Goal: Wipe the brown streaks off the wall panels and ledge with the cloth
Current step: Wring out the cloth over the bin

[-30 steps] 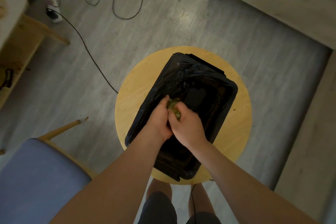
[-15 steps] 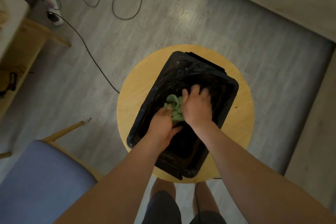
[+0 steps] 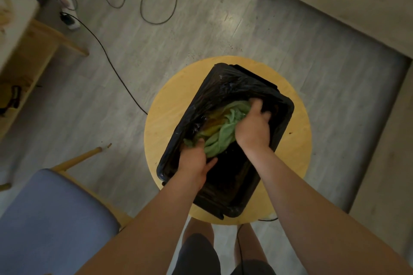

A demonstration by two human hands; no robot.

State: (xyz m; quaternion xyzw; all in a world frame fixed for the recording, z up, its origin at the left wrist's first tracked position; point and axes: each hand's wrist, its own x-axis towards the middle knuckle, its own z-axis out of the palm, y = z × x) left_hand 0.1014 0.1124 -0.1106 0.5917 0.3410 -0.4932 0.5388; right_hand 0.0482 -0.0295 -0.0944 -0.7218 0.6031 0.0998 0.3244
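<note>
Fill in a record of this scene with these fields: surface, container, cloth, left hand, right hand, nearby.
surface: round wooden stool top
container: black tub lined with black plastic, standing on the stool top
cloth: green cloth, bunched and twisted over the tub, with yellow-brown patches
left hand: grips the cloth's near end
right hand: grips its far end
nearby: blue chair seat at left; black cable on the grey floor
</note>
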